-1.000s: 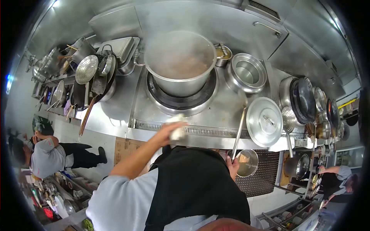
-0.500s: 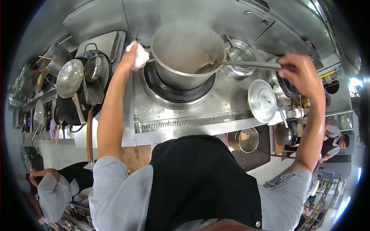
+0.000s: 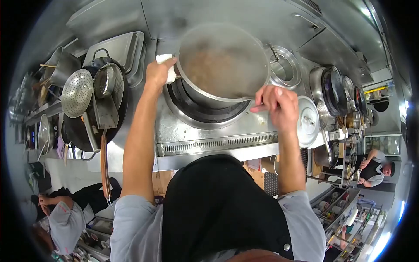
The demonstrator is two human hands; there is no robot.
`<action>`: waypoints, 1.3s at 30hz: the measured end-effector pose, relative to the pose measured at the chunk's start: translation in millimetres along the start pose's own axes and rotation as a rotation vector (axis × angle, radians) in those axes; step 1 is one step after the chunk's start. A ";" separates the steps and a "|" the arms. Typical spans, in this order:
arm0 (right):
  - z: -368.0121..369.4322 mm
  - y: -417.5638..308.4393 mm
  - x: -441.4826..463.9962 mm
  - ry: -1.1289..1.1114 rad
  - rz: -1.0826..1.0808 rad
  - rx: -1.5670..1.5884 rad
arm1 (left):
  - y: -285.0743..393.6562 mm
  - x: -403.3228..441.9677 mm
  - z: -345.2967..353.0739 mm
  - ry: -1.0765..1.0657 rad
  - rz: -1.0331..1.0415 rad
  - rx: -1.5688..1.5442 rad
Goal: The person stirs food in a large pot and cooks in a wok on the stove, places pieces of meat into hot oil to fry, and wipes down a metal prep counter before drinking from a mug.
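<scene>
A large metal stockpot (image 3: 209, 99) of brown, steaming liquid stands on the round burner (image 3: 207, 118). At its left side, my left hand (image 3: 159, 73) is closed on a folded white cloth (image 3: 169, 73), which is against the pot's left handle area. Near the pot's front right rim, my right hand (image 3: 279, 105) is wrapped round the handle of a long-handled ladle (image 3: 247, 97). The handle crosses the rim, and steam and liquid hide the ladle's head.
A silver lid (image 3: 308, 121) lies right of my right hand, with metal pots (image 3: 286, 67) behind. Strainers (image 3: 77, 94) and a dark wok (image 3: 83, 131) are stacked at left, beside metal trays (image 3: 115, 50). Co-workers (image 3: 65, 222) stand at lower left and far right.
My right hand has swung left and down to the pot's near rim with the ladle. My left hand with the cloth has moved right, up against the pot's side. The view has shifted slightly.
</scene>
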State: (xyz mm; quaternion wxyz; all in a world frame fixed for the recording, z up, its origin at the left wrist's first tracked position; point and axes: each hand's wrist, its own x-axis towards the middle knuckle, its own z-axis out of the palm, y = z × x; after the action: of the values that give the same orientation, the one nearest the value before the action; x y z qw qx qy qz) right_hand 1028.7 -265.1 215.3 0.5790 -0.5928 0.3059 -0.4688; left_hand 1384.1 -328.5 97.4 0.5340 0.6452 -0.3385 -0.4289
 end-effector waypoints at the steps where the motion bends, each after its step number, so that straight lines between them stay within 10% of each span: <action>1: 6.3 7.1 -5.8 0.055 -0.055 0.017 | -2.4 1.7 1.1 0.027 0.038 -0.032; 9: 38.2 122.2 8.9 -0.055 -0.592 -0.384 | -1.9 0.5 1.5 0.015 0.025 -0.013; 13: 27.7 93.0 54.2 0.246 -0.359 -0.180 | -3.0 -1.8 1.6 0.007 0.029 -0.043; 20: -36.3 53.7 20.9 0.058 -0.082 -0.007 | -9.3 4.1 -0.1 -0.001 0.006 -0.110; 26: -46.7 -30.4 35.0 -0.039 -0.420 0.007 | -4.0 -3.0 4.9 0.051 0.018 -0.136; 32: -67.3 87.5 148.8 0.318 -0.144 0.179 | -9.0 -3.4 3.9 0.095 0.041 -0.098; 39: -106.5 10.2 118.7 -0.406 -0.117 0.187 | 7.0 -16.5 12.4 0.130 -0.002 -0.065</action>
State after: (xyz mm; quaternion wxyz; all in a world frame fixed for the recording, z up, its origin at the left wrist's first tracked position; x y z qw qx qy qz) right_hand 977.9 -416.6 217.6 0.6530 -0.6355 0.1036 -0.3988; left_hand 1366.3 -320.1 106.7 0.5753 0.6542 -0.2885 -0.3973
